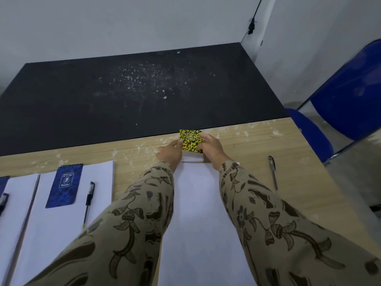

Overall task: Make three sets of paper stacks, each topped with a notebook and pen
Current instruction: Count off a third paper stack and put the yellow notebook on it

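At the left edge, the far-left paper stack (18, 203) shows only a sliver of a blue cover (3, 182) and a pen cap (3, 200). Just beside it lies the second paper stack (61, 234), smooth, white and square-cornered. It carries a spiral-topped blue notebook (65, 185) with a black pen (89, 201) parallel on its right, close but apart.

In the centre, the third paper stack (195, 213) runs between two patterned sleeves. At its far end the yellow notebook (190, 140), with a glossy cover speckled black, is caught between both hands. The left hand (171, 150) has its thumb on the left edge and its fingers curled under. The right hand (212, 146) closes its fingers over the right edge. The thick white block of pages shows below the cover, facing the camera. Whether the book touches the paper cannot be told. Its far edge reaches the border of the black mat (134, 89), a matte sheet flecked with white scraps.

To the right, a loose pen (273, 172) lies on the wooden table (299, 172), well apart from the stack, with bare grained wood around it. Beyond the table's right edge stands a blue chair (350, 89).
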